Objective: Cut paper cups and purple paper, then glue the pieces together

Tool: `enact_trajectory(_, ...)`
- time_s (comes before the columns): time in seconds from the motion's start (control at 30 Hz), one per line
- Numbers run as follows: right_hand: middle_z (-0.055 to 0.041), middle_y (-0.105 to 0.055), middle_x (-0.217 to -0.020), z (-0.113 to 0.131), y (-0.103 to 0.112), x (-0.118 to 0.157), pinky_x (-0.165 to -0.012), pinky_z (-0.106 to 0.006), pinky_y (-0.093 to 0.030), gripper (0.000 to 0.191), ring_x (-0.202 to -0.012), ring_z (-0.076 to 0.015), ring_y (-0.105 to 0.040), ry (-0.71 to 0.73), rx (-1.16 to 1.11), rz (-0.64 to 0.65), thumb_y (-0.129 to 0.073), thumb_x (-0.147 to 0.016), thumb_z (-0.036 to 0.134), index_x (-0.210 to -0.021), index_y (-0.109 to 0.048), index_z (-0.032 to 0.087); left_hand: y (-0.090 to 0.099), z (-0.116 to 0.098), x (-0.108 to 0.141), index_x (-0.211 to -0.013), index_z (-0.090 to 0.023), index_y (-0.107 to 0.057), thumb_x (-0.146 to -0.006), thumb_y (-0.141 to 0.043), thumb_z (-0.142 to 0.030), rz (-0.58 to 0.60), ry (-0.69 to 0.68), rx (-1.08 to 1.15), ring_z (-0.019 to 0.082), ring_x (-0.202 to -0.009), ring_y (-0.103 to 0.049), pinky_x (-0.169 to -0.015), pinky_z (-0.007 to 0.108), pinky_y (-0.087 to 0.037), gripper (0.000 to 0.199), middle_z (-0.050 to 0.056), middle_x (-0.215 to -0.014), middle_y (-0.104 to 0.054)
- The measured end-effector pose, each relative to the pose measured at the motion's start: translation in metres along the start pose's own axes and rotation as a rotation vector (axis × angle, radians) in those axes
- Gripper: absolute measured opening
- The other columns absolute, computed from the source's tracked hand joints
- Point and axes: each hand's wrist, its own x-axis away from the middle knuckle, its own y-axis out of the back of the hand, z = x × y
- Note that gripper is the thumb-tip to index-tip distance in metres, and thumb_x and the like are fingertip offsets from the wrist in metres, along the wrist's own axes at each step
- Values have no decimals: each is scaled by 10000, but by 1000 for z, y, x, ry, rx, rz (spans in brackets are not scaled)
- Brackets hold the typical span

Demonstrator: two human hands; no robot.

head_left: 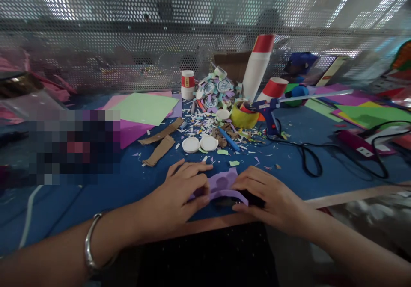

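A piece of purple paper [221, 181] is bent into a curve near the table's front edge, with a narrow curved strip along its near side. My left hand [180, 190] pinches its left end between thumb and bent forefinger, the other fingers stretched over the table. At the right end, the fingers and thumb of my right hand [272, 197] close around the paper. Something dark [253, 198] shows under my right palm; its kind is hidden. Beyond my hands lie two white paper discs [199, 144], a blue pen [229, 139] and cardboard strips [160, 150].
Paper scraps surround a pile of decorated paper pieces [215, 88]. Right of it are yellow tape [244, 115], stacked paper cups [257, 71] and a glue gun [271, 113], its cord trailing right past a power strip [356, 143]. Coloured sheets [144, 107] lie left.
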Motion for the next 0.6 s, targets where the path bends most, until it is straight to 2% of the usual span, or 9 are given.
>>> enact_trajectory(0.1, -68, -677, -1008, 1, 2, 8, -836, -356, -508, 222, -947, -207, -602, 6, 9, -9, -628, -911, 301, -1109, -634, 201, -2, -12, -7, -897, -258, -597, -932, -529, -313, 18, -7, 53, 230, -1370, -400, -1145, 570, -203, 94, 32, -1343, -589)
enact_trajectory(0.2, -69, -674, -1003, 1, 4, 17, -843, -368, -506, 215, -952, -212, -597, -3, 29, -9, -628, -912, 288, -1105, -621, 193, -3, -15, -14, -908, -256, -602, -915, -562, -318, 13, -28, 11, 236, -1359, -415, -1147, 581, -189, 74, 26, -1366, -574)
enact_trajectory(0.33, -82, -659, -1017, -1, 6, 24, -853, -387, -502, 222, -966, -224, -588, -15, 57, -3, -632, -908, 281, -1105, -596, 186, -8, -11, -15, -1132, -304, -592, -947, -512, -338, -10, -89, -47, 218, -1377, -399, -1148, 541, -214, 204, 42, -1418, -535)
enact_trajectory(0.47, -83, -649, -1023, -1, 7, 25, -858, -393, -503, 218, -979, -230, -581, -23, 65, 12, -632, -904, 254, -1107, -584, 193, -16, -6, -12, -1204, -417, -599, -928, -518, -467, -54, -197, -143, 233, -1391, -385, -1155, 530, -190, 291, 20, -1530, -408)
enact_trajectory(0.6, -77, -653, -1000, -1, 10, 25, -855, -389, -503, 186, -966, -223, -582, -34, 55, 43, -613, -912, 219, -1094, -585, 190, -12, -3, -13, -1387, -474, -425, -977, -429, -356, 70, -211, -198, 249, -1430, -325, -1136, 570, -220, 426, 8, -1580, -312)
